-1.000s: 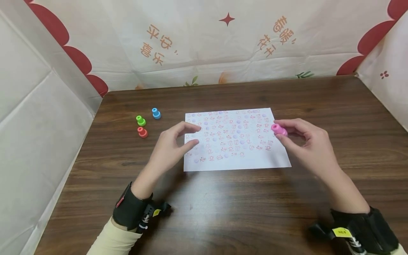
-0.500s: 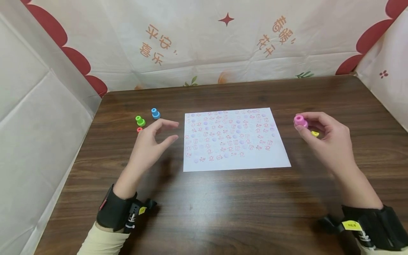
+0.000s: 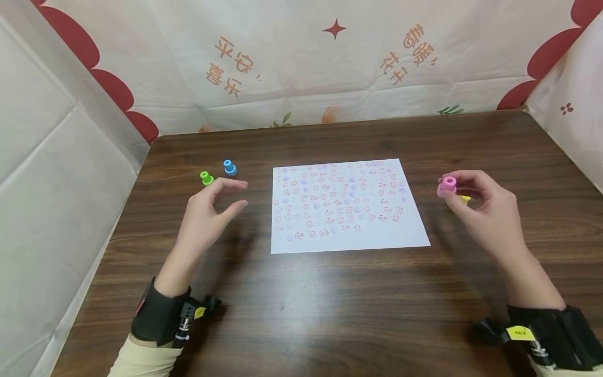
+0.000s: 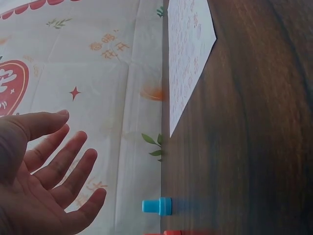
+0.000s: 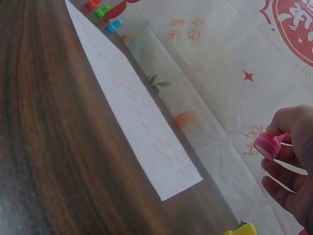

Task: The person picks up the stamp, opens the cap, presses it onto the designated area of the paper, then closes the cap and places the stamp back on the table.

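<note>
My right hand (image 3: pixel 490 217) pinches a small pink stamp (image 3: pixel 447 187) between thumb and index finger, off the paper's right edge. The right wrist view shows the pink stamp (image 5: pixel 267 145) tilted, its round face partly visible. Part of a yellow stamp (image 3: pixel 465 199) shows behind that hand. My left hand (image 3: pixel 202 215) hovers with fingers apart and nothing between them, left of the paper. A green stamp (image 3: pixel 206 178) stands just beyond it. In the head view the left hand hides a red stamp (image 5: pixel 91 5), which the right wrist view shows. The white paper (image 3: pixel 391 235) carries many red and purple prints.
A blue stamp (image 3: pixel 230 168) stands near the green one on the brown wooden table (image 3: pixel 301 314). White cloth (image 3: pixel 301 68) with orange characters and red scallops hangs behind the table's far edge. A white sheet (image 3: pixel 56 183) covers the left side.
My right hand has carried the pink stamp rightward off the paper, and the stamp has turned. My left hand has moved left from over the paper and now covers the red stamp.
</note>
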`<state>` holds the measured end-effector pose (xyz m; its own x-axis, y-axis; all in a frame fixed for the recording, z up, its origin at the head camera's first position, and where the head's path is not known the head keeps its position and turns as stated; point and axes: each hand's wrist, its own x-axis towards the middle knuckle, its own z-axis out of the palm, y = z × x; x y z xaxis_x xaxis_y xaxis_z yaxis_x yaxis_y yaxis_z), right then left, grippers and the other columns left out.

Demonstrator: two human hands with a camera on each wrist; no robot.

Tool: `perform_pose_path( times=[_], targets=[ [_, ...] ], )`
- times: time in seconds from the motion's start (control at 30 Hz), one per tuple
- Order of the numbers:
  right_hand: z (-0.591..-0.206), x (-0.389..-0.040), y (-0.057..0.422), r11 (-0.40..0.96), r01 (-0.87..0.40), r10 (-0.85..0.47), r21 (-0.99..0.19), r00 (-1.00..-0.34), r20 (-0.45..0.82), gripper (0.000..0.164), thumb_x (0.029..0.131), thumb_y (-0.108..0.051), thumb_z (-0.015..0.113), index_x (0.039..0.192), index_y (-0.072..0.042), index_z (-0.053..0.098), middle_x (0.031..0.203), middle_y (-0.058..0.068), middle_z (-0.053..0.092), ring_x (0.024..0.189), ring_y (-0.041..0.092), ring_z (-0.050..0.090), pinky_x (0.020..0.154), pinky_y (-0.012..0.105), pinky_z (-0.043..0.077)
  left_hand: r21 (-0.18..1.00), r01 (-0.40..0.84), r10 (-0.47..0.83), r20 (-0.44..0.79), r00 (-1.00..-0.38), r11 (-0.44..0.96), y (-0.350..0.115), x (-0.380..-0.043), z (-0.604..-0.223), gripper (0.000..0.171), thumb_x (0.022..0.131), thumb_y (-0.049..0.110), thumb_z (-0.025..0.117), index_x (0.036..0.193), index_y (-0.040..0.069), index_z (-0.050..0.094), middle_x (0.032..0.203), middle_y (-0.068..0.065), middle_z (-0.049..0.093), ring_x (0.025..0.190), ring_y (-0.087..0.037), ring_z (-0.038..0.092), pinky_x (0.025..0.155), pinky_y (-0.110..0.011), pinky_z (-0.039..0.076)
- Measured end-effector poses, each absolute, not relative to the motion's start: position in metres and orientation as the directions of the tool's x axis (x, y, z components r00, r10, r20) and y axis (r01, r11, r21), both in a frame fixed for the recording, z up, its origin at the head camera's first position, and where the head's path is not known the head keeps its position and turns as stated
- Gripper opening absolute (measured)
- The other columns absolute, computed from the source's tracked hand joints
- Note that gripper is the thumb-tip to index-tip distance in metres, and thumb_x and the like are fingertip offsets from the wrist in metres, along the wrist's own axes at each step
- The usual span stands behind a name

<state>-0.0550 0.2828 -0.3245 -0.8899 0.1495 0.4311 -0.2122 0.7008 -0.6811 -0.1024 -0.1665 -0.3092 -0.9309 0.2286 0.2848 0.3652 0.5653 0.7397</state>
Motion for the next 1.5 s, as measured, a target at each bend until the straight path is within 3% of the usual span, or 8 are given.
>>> perform_pose_path(
  times=[0.33, 0.63, 1.2, 1.43, 1.5],
  targets=[
    [-0.335, -0.055, 0.284, 0.710, -0.210, 0.132, -0.672, -0.898, 0.420, 0.029, 0.082, -0.006, 0.073, 0.110, -0.003, 0.065, 0.094, -0.026, 0.059, 0.088, -0.004, 0.054, 0.072, -0.001, 0.039, 0.743, 0.349, 0.216, 0.274, -0.937, 0.571, -0.170, -0.103, -0.314, 0.030, 0.085, 0.010, 0.072, 0.113, 0.006, 0.064, 0.117, -0.011, 0.069, 0.114, -0.024, 0.058, 0.101, -0.056, 0.044],
    [-0.344, -0.054, 0.285, 0.728, -0.172, 0.124, -0.664, -0.919, 0.374, 0.030, 0.084, -0.010, 0.072, 0.111, -0.003, 0.063, 0.096, -0.021, 0.057, 0.089, -0.003, 0.052, 0.076, -0.002, 0.038, 0.739, 0.333, 0.206, 0.262, -0.943, 0.585, -0.173, -0.103, -0.316, 0.029, 0.086, 0.011, 0.071, 0.114, 0.006, 0.063, 0.118, -0.012, 0.068, 0.115, -0.025, 0.057, 0.100, -0.058, 0.044],
    [-0.352, -0.054, 0.287, 0.768, -0.136, 0.079, -0.626, -0.950, 0.303, 0.032, 0.086, -0.014, 0.071, 0.116, -0.008, 0.062, 0.103, 0.015, 0.069, 0.087, -0.008, 0.052, 0.075, -0.004, 0.036, 0.739, 0.315, 0.199, 0.245, -0.949, 0.595, -0.175, -0.102, -0.316, 0.030, 0.086, 0.011, 0.070, 0.115, 0.007, 0.063, 0.118, -0.012, 0.068, 0.114, -0.025, 0.057, 0.100, -0.055, 0.045],
    [-0.351, -0.053, 0.287, 0.797, -0.092, 0.069, -0.597, -0.968, 0.241, 0.032, 0.086, -0.019, 0.072, 0.114, -0.007, 0.062, 0.106, 0.019, 0.069, 0.095, 0.031, 0.064, 0.068, 0.002, 0.036, 0.739, 0.315, 0.198, 0.245, -0.949, 0.595, -0.177, -0.102, -0.316, 0.029, 0.087, 0.012, 0.070, 0.115, 0.007, 0.063, 0.118, -0.012, 0.068, 0.113, -0.024, 0.058, 0.101, -0.055, 0.045],
    [-0.351, -0.052, 0.287, 0.804, -0.083, 0.067, -0.588, -0.971, 0.229, 0.032, 0.086, -0.019, 0.071, 0.114, -0.007, 0.062, 0.106, 0.018, 0.069, 0.095, 0.033, 0.064, 0.069, 0.006, 0.038, 0.741, 0.312, 0.197, 0.242, -0.950, 0.595, -0.177, -0.102, -0.316, 0.029, 0.087, 0.011, 0.070, 0.115, 0.006, 0.063, 0.118, -0.012, 0.068, 0.113, -0.025, 0.058, 0.101, -0.054, 0.045]
  ],
)
